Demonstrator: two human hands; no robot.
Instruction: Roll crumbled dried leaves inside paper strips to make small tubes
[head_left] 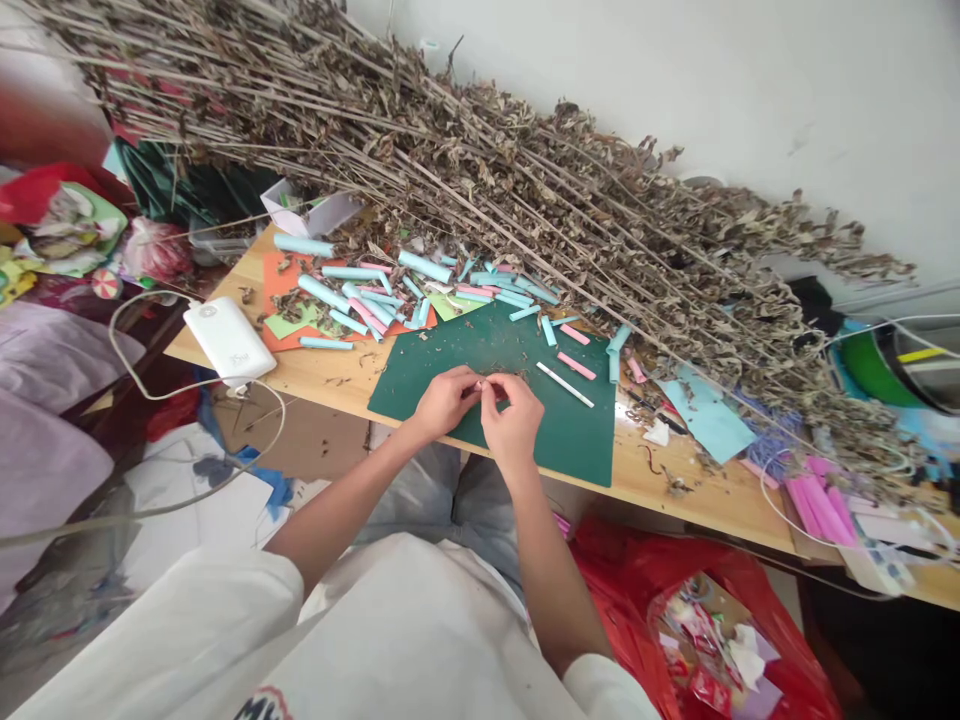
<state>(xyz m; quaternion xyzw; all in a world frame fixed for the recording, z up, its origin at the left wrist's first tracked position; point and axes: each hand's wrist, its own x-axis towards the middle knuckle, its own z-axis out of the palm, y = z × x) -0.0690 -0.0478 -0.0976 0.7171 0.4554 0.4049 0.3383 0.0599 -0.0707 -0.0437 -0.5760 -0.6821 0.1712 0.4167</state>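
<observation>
Toward seven o'clock over the green mat point(574, 435), curled left hand point(448, 402) and right hand point(514, 415) meet, fingertips pinching a tiny pale piece point(479, 386).

Plain off-white wall point(787, 70) at back, faint smudge right of center. Light wooden table point(697, 490), visible grain, sits slantwise in front, front edge dropping toward the right. Tan surface point(292, 430) below its left end; can't tell if floor or cardboard. Left side cluttered, pale lilac cloth point(45, 400) heaped there. Red plastic bag point(607, 560) below table, right. Light soft, fairly even; lower right corner in deep shadow.
</observation>
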